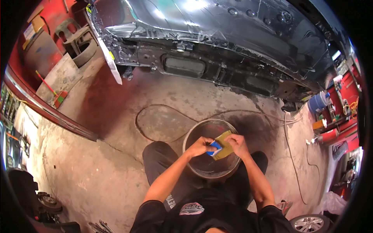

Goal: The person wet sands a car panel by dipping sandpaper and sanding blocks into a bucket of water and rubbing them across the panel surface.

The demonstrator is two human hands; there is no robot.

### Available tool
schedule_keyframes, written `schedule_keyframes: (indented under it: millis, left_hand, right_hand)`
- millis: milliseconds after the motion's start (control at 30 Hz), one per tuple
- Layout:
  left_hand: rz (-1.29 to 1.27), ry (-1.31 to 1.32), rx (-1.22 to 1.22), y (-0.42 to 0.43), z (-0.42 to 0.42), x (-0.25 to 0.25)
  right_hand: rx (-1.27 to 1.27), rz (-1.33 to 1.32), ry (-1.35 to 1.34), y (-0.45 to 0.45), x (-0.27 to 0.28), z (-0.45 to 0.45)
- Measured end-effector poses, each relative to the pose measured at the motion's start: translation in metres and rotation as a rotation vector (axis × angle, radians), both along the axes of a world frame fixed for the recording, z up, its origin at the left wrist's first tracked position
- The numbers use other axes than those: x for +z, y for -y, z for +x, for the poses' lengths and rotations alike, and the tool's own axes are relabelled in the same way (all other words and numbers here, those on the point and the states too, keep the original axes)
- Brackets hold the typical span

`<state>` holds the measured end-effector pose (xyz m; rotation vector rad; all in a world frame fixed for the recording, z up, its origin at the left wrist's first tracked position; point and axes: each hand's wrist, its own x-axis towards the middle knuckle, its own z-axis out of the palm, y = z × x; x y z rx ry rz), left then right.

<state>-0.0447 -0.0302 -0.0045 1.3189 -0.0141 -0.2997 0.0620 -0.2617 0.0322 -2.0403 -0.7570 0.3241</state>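
Note:
A round bucket or drum (185, 144) stands on the floor between my knees. Above its opening, my left hand (200, 146) is closed on a small blue and white block (215, 147). A yellowish-brown sheet (223, 149) lies against the block's right side. My right hand (237, 144) pinches the upper right part of that sheet. Both hands are close together, and the fingers partly cover the block and the sheet.
A dark car body (233, 23) spans the top. A hose (142, 112) loops over the concrete floor (89, 171). At left are a chair (70, 33), a tire (86, 54) and a red-handled broom (46, 82); at right a blue container (318, 102) and a wheel (309, 224).

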Motion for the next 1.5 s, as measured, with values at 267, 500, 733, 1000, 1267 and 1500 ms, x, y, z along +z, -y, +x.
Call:
schedule_keyframes:
  millis: [267, 500, 733, 1000, 1267, 1500]
  left_hand:
    - [-0.164, -0.024, 0.404, -0.003, -0.003, -0.032]
    - [-0.055, -0.004, 0.471, -0.001, -0.012, -0.013]
    - [-0.131, 0.024, 0.421, 0.001, -0.007, -0.024]
    - [-0.106, 0.129, 0.487, 0.004, -0.004, -0.019]
    - [-0.068, 0.015, 0.434, -0.002, -0.002, -0.037]
    - [-0.07, -0.008, 0.375, -0.001, -0.003, -0.027]
  right_hand:
    - [-0.057, -0.233, 0.726, -0.046, 0.033, -0.033]
    - [0.048, -0.052, 0.228, -0.06, 0.002, -0.074]
    - [-0.145, 0.194, -0.353, -0.066, 0.008, -0.069]
    - [-0.111, 0.603, -0.65, -0.04, -0.034, -0.037]
    - [-0.085, 0.504, -0.393, -0.033, -0.036, -0.033]
    - [-0.148, 0.201, -0.147, -0.05, -0.006, -0.06]
